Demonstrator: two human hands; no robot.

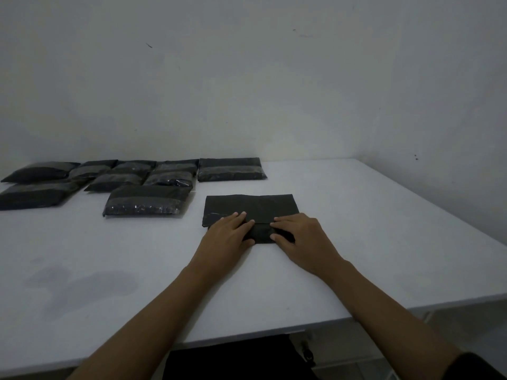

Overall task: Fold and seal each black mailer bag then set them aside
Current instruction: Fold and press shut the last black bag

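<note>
I see the black mailer bag (pixel 249 208) lying flat on the white counter (pixel 356 242), mid-counter; its contents are hidden. My left hand (pixel 229 233) and right hand (pixel 301 237) both press its near folded edge, fingers fairly straight. Finished bags (pixel 148 200) lie far left.

Glossy black plastic mailer bag (pixel 248 207) on a smooth, matt white table (pixel 356 242).

mailer bags (pixel 248 208): 9 | hands (pixel 229 233): 2 | table (pixel 356 242): 1
</note>
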